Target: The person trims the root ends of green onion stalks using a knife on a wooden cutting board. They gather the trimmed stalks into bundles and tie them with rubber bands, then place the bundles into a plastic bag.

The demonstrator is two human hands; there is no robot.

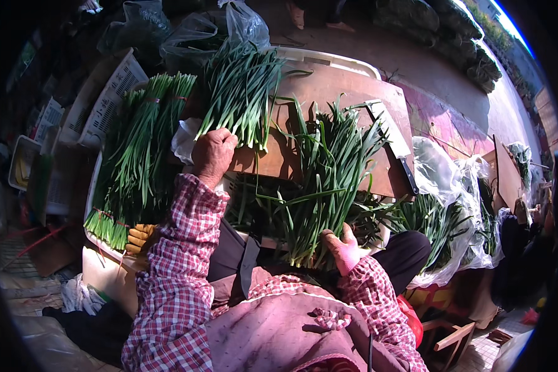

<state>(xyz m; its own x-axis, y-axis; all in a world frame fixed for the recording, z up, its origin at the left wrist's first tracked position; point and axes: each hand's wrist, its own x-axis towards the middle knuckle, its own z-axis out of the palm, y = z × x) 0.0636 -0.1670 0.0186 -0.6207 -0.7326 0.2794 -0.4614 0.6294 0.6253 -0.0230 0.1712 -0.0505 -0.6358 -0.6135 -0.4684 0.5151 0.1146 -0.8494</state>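
My left hand [215,152], its fingers curled, is against the pale cut ends of a pile of garlic chives [246,93] on a brown wooden board [344,88]. Whether it grips any stems is hidden. Low in front of my lap, my right hand [342,246] holds the stem end of a looser bunch of garlic chives [328,186], whose leaves spread up across the board. A cleaver [390,132] with a black handle lies at the board's right side, partly under leaf tips. Loose leaves [246,200] lie in shadow below the board.
Tied bundles of garlic chives [142,153] fill the left side, with a yellow glove [138,239] by them. Plastic crates [111,95] stand farther left. Bagged chives [432,218] lie to the right beside clear plastic [439,172]. A person's feet [295,14] show at the top.
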